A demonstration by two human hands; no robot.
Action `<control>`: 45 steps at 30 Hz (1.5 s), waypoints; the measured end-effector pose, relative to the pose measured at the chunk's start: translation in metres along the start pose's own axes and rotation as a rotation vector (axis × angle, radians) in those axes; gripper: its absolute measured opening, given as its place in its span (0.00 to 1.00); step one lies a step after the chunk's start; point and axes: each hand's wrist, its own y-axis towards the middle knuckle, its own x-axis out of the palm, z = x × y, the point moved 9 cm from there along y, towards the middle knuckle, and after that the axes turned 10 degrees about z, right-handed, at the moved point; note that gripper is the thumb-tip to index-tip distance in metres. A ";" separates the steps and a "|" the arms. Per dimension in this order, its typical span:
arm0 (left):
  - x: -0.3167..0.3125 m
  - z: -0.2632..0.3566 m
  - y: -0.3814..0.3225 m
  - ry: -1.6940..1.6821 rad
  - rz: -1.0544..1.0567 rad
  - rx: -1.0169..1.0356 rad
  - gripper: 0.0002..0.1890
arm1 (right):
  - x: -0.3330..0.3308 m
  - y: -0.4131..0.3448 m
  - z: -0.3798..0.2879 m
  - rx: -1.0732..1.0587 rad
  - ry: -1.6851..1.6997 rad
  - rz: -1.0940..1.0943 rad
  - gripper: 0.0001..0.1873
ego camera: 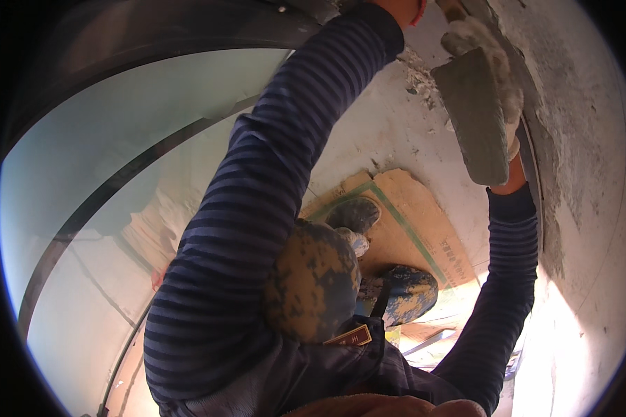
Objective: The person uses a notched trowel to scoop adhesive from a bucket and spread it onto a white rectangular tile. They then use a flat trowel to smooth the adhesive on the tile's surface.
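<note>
My right hand (507, 86), in a dirty pale knit glove, is behind a flat, tapered grey plate (472, 117) and grips it. The plate looks like a trowel blade coated in mortar, though its handle is hidden. It is beside the lower edge of a rough grey wall (568, 104), close to a dark strip along that edge. My left arm in a striped sleeve (271, 172) stretches to the top of the picture. Only its wrist, with a red band, shows there; the left hand is out of view.
Crumbled mortar (420, 78) lies on the pale floor (365, 130) near the wall. Below me is a cardboard sheet (422, 203) with a green stripe, under my shoe (362, 212). A glass panel (135, 109) in a dark frame curves along the left. Sunlight falls at lower right.
</note>
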 end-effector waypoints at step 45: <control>0.001 -0.010 -0.003 -1.214 -0.120 -0.731 0.18 | 0.108 0.045 0.027 -0.278 0.065 -0.301 0.10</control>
